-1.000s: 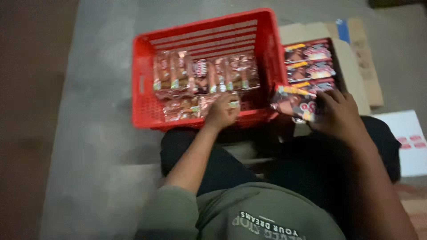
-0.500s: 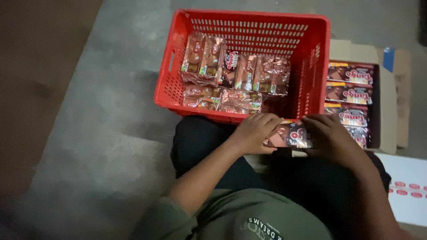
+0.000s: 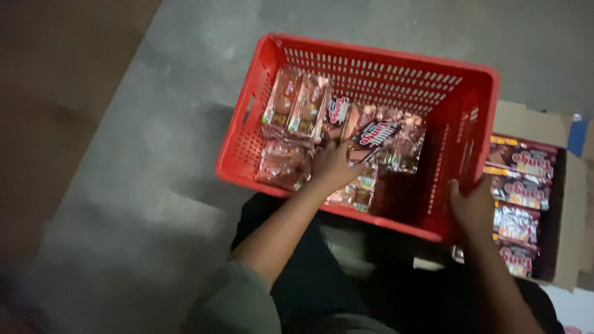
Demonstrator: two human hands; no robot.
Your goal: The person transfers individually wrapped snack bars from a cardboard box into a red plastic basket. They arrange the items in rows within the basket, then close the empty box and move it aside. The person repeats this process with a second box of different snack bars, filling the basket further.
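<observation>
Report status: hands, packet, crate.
Left hand in the red crate, holding a dark packet over the packed rows. Right hand grips the crate's near right corner. Carton of packets sits right of crate. Nothing blocking.

The left hand (image 3: pixel 334 166) covers part of the dark snack packet (image 3: pixel 374 137) it grips inside the red crate (image 3: pixel 377 55), and its fingers (image 3: pixel 354 162) blur into the wrappers beneath. The right hand (image 3: pixel 473 207) rests at the crate's near right corner; its fingers curl out of sight over the rim. The cardboard box (image 3: pixel 572 185) of packets is cut off by the right edge, and the crate wall hides its left side. The whole view is motion-blurred, so the wrappers' details cannot be made out.
</observation>
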